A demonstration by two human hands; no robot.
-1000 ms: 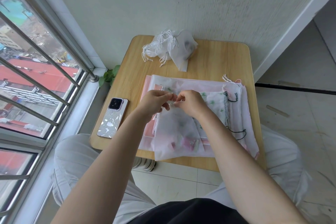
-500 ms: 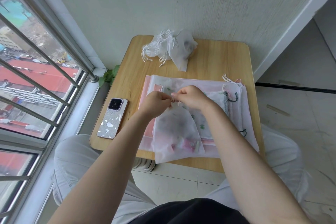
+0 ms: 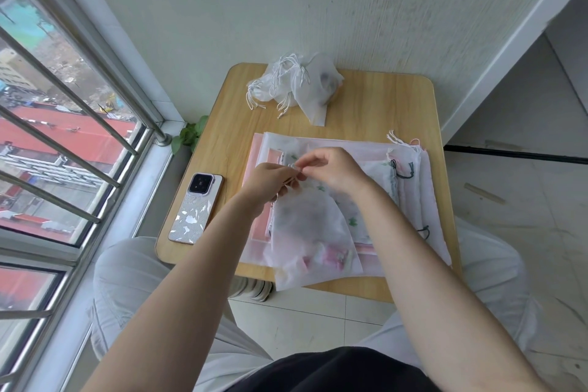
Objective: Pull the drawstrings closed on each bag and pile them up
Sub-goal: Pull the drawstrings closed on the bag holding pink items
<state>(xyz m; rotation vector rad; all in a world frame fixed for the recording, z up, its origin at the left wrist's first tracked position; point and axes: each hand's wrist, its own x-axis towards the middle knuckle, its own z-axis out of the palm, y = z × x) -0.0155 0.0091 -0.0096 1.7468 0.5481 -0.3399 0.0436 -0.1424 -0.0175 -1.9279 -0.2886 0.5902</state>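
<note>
A translucent white drawstring bag [image 3: 311, 239] with pink things inside lies at the front of the small wooden table [image 3: 375, 111], its bottom hanging over the near edge. My left hand [image 3: 270, 180] and my right hand [image 3: 334, 170] meet at the bag's gathered mouth, and each pinches the drawstring there. Under the bag lies a flat stack of open bags [image 3: 410, 188], white and pink, some with dark strings. At the back of the table sits a pile of closed white bags [image 3: 299, 84] with knotted white strings.
A phone [image 3: 195, 208] in a patterned case lies on the table's left front corner. A window with metal bars [image 3: 63, 124] runs along the left. The wall stands right behind the table. My knees flank the table's front edge above a tiled floor.
Both hands have shifted slightly up and away from me with the bag's mouth, which is gathered narrower now. The bag's body slid a little toward the table's front edge.
</note>
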